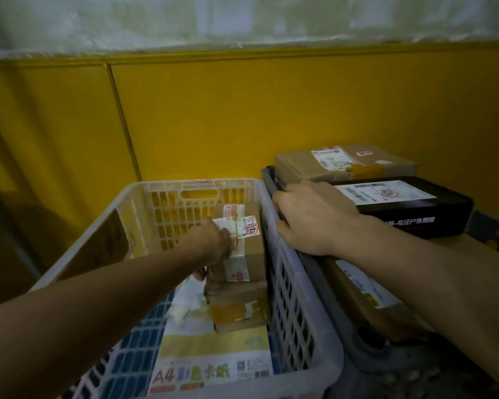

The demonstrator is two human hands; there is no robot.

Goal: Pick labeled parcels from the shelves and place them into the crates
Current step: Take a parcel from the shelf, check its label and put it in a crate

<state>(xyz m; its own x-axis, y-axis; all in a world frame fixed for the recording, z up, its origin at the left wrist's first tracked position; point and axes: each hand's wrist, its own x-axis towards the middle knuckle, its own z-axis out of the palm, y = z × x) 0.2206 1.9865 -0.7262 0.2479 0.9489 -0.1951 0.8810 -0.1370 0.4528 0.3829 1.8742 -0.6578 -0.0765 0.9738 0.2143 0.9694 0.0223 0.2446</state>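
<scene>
My left hand [209, 244] reaches into the white slatted crate [297, 321] and grips a small brown cardboard parcel [249, 249] with a white label and clear tape. That parcel lies on top of another taped brown parcel [239, 308]. My right hand [311, 218] rests on the rim of the dark grey crate [326, 286] to the right, fingers curled over its edge. That crate holds a black labeled box [409, 205], a brown labeled box [346, 162] behind it, and a brown parcel [366, 292] under my forearm.
A white pack of A4 paper [213, 367] lies at the near end of the white crate. A brown flat panel [98, 246] leans inside its left wall. Yellow wall panels [242, 110] stand close behind both crates.
</scene>
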